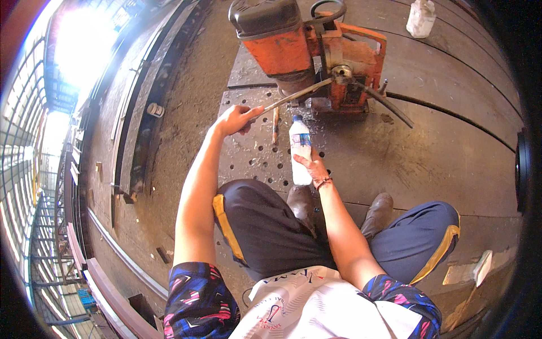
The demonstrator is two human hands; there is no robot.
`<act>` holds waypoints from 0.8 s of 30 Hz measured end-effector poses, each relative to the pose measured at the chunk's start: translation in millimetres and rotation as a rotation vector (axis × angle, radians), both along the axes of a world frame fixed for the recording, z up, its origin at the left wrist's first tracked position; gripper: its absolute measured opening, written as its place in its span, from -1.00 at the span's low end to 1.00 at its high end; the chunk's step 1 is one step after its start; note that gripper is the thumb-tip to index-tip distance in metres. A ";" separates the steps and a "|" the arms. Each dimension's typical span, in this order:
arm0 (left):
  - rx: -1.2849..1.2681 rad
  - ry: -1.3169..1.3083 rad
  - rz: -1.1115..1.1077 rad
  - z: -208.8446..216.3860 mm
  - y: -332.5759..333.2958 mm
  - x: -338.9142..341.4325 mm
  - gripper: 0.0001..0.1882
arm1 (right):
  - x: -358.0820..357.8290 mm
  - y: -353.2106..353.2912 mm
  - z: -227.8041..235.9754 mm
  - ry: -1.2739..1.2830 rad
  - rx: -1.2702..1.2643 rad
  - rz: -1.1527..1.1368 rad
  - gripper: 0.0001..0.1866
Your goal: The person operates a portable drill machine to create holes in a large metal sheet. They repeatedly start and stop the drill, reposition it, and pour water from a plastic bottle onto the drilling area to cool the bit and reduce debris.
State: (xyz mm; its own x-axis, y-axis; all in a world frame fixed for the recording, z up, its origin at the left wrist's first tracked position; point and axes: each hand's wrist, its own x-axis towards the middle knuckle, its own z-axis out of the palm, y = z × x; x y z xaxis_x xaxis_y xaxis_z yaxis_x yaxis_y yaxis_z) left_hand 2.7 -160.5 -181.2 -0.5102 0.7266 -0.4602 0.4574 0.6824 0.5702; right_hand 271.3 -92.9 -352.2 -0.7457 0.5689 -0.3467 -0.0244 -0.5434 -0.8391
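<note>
Steel plate [429,147], broad and rust-brown, carries everything, with a smaller perforated steel plate [254,155] lying on it in front of the seated person's knees. At the far end of that perforated piece stands an orange magnetic drill press [307,48], its black motor cap on top and long feed levers sticking out from a hub on its side. The left hand [237,118] is curled shut around the tip of one feed lever [293,96], arm stretched forward. Just right of it, the right hand [313,166] wraps the lower part of a clear plastic water bottle [300,150], held upright with its blue cap toward the drill base; whatever it contains cannot be made out. A second pale plastic container [421,17] stands well apart beyond the drill.
</note>
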 end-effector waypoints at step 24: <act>0.074 0.085 -0.052 -4.3 -0.8 4.3 -0.22 | 4.7 69.4 -16.1 -0.696 0.291 0.469 -0.51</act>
State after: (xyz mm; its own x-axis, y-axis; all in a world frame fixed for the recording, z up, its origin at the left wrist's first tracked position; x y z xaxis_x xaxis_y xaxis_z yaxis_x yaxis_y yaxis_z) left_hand 7.0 -161.3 -185.5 -0.5059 0.7834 -0.3610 0.5402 0.6141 0.5754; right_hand 276.0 -23.4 -368.3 -0.5980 0.3946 -0.6976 0.7145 -0.1320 -0.6871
